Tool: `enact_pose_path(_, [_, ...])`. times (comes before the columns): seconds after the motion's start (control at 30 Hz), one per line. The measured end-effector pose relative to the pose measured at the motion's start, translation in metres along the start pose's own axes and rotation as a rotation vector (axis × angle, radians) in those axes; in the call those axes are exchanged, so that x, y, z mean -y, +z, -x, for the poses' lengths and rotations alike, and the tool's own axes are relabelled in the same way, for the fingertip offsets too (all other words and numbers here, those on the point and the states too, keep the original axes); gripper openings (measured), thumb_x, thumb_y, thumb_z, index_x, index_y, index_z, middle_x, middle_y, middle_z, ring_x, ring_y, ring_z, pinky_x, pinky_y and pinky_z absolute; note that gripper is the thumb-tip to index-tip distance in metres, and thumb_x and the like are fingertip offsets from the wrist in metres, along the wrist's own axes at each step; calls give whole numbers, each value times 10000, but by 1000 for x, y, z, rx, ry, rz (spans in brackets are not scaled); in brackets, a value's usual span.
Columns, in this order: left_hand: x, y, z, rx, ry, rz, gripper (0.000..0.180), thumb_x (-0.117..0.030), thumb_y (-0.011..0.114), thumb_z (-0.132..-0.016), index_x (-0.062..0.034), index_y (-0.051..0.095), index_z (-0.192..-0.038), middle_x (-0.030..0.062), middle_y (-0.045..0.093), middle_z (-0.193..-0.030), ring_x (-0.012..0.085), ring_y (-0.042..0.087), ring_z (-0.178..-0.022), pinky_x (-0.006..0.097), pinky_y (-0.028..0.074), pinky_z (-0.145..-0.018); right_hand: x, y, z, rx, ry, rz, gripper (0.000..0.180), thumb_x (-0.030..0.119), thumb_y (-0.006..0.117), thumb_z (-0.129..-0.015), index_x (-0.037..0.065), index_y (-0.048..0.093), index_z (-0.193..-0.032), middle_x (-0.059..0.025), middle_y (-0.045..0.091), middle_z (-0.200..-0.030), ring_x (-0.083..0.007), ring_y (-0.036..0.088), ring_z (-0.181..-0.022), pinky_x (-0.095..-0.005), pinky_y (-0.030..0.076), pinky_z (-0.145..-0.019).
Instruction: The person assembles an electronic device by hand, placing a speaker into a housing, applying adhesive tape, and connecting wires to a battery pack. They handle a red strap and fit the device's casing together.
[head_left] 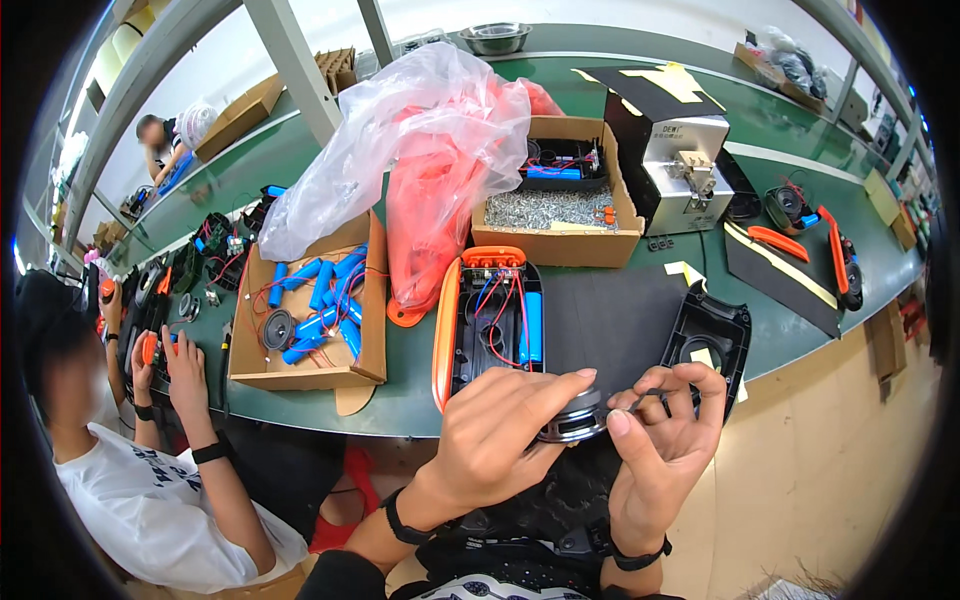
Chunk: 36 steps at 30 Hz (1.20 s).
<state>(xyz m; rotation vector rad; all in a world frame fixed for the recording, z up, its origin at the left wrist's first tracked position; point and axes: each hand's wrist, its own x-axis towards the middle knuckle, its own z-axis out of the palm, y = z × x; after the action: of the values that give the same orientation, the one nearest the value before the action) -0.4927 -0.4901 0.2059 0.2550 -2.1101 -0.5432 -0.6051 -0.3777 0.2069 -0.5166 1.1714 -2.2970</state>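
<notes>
My left hand (490,440) grips a small round speaker (572,424) with a shiny metal rim, just past the table's front edge. My right hand (668,440) is closed in a pinch on a thin dark strip (643,399) beside the speaker. Whether the strip is attached to it I cannot tell. Beyond my left hand lies an opened black housing (480,345) with an orange handle, red and blue wires and a blue battery cell (531,325). Past my right hand a black shell (725,325) with a round opening rests on a dark mat (605,315).
A cardboard box of blue cells (375,372) stands left; a carton of screws (600,245) is behind. Plastic bags (430,190) lie between them. A metal machine (685,165) stands at back right, near orange parts (778,243). A co-worker (150,480) sits at left.
</notes>
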Motion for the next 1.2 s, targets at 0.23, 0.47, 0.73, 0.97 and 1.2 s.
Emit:
enact_pose_path(0.23, [3,0,-2,6,51,-27,451,7,853,-641,-74,788,-1080,108,784,-1020,236,725,-771,315,509,-648,10,-2,7,-13,11,-67,719,-204,761,-726,32,436,-1323,-166,609,-1084,-201,658,-899,-323,554,-824])
enact_pose_path(0.47, [6,3,5,26,72,-75,465,-62,872,-620,-124,811,-1077,93,779,-1030,196,706,-765,291,447,-612,8,-1,10,-10,54,2,758,-188,783,-735,40,407,-1352,-199,627,-1092,-183,669,-887,-281,550,-811])
enact_pose_path(0.73, [7,3,6,14,90,-125,430,-80,866,-646,-123,811,-1070,84,781,-1034,188,715,-780,290,442,-622,3,-1,10,-15,31,65,761,-190,783,-744,41,393,-1355,-198,629,-1102,-175,683,-925,-265,562,-822])
enact_pose_path(0.97, [6,2,6,24,88,-135,390,-84,849,-681,-126,811,-1067,72,784,-1036,180,721,-784,286,435,-622,3,-3,10,3,49,67,767,-187,784,-745,38,385,-1359,-203,629,-1103,-176,678,-912,-266,567,-811])
enact_pose_path(1.2, [5,1,3,26,91,-131,355,-69,835,-697,-124,814,-1047,62,787,-1031,167,725,-788,277,428,-622,7,-8,6,45,112,22,771,-186,783,-747,35,377,-1364,-217,634,-1091,-176,676,-896,-257,562,-787])
